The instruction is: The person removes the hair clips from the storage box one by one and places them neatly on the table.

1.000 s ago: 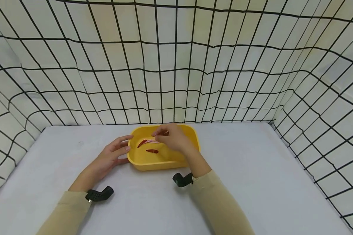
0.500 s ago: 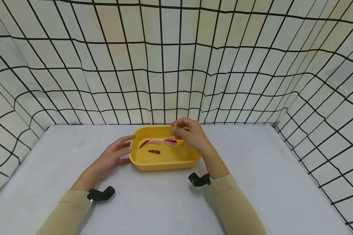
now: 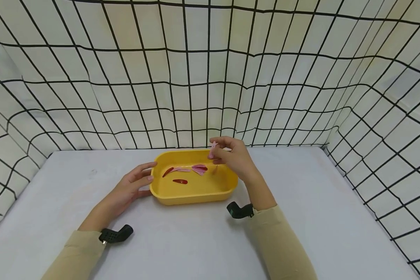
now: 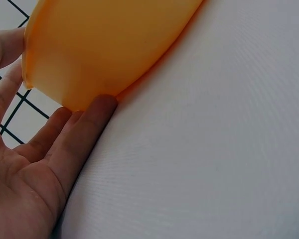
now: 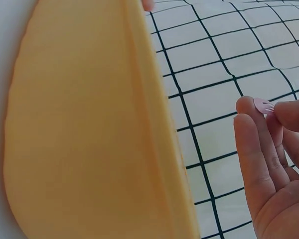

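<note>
A yellow plastic tray [image 3: 196,200] stands on the white table. My left hand [image 3: 131,184] rests spread fingers against its left end; in the left wrist view the fingertips touch the tray's outer wall. Over the tray's right back corner, my right hand [image 3: 235,158] pinches a small pink hair clip [image 5: 264,106] between thumb and fingers. Inside the tray lie a red hair clip [image 3: 180,181] near the front and another red clip [image 3: 168,172] at the left, a slim pink clip [image 3: 181,169] beside it. Several fanned pink clips [image 3: 198,170] lie in the middle, with some red among them.
White cloth walls with a black grid of netting [image 3: 199,83] rise behind the table and at both sides. White tabletop [image 3: 175,241] extends in front of the tray. Each wrist wears a black camera [image 3: 116,235].
My right hand has risen out of the tray and moved right and back with the pink hair clip, uncovering the fanned clips. The left hand keeps its place on the tray.
</note>
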Available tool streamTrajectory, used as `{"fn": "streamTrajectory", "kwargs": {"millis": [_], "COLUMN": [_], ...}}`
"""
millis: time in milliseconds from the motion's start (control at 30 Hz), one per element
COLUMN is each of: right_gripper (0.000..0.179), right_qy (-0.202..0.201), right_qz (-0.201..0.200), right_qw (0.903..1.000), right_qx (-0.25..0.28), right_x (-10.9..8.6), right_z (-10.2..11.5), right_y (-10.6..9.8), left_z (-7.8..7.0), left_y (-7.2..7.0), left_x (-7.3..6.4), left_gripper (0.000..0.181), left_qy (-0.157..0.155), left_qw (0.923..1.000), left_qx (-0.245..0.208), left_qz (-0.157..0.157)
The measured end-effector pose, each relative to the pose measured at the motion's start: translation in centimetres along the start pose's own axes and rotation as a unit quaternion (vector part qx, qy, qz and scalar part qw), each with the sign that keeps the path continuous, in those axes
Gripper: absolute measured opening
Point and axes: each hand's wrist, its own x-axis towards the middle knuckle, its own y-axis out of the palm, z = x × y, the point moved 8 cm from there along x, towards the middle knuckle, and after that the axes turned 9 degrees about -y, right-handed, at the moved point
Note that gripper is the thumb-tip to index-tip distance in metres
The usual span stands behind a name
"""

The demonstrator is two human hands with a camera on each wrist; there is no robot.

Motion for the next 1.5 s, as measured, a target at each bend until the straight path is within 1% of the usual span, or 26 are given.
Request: {"fn": "streamTrajectory", "kwargs": {"millis": [200, 467, 633, 900, 1133, 1500], "right_gripper": [0.029, 0.033, 0.034, 0.033, 0.034, 0.036], "right_qy": [0.012, 0.000, 0.004, 0.027, 0.036, 0.042], "right_qz": [-0.013, -0.014, -0.021, -0.036, -0.043, -0.058], "right_qw": [0.9999, 0.9997, 0.9996, 0.9989, 0.9983, 0.9974], "right_qx": [-0.001, 0.020, 0.017, 0.016, 0.016, 0.008], "right_x": [-0.5, -0.4, -0.3, -0.1, -0.1, -0.1], "right_z": [-0.5, -0.2, -0.3, -0.9, -1.2, -2.3], "right_y": [-1.0, -2.4, -3.3, -4.5, -5.5, -7.1], "left_z": [0.6, 0.8, 0.5, 0.1, 0.0, -0.3], "left_y": [0.2, 0.1, 0.1, -0.1, -0.2, -0.1], "left_x": [-0.3, -0.3, -0.3, -0.2, 0.0, 0.0], "left_gripper": [0.055, 0.054, 0.056, 0.056, 0.055, 0.056], "left_qy": [-0.007, -0.003, 0.003, 0.010, 0.001, 0.004], "left_qw": [1.0000, 1.0000, 1.0000, 0.9999, 1.0000, 0.9999], "left_qx": [-0.001, -0.002, 0.002, 0.003, 0.000, -0.001], "left_qz": [-0.003, -0.001, 0.004, 0.011, 0.007, 0.010]}}
